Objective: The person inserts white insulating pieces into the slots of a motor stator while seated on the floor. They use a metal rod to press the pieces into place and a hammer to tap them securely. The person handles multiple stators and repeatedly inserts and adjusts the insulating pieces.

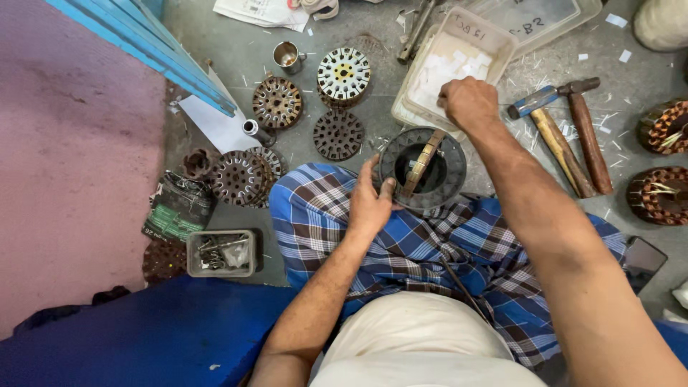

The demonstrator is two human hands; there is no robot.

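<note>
My left hand (370,203) grips the left rim of a dark round stator ring (448,175) that rests on my knee over the blue checked cloth. A brass-coloured strip (421,163) lies slanted across the ring's opening. My right hand (469,102) reaches forward, fingers curled down at the near edge of a white plastic tray (494,39) that holds small white paper pieces. Whether those fingers hold a piece is hidden.
Several rusty slotted stator discs (277,102) lie on the grey floor at left, one white-topped (344,73). A small metal cup (287,55), two hammers (570,136), wound copper coils (659,195), a box of screws (221,253) and a phone (643,261) surround me.
</note>
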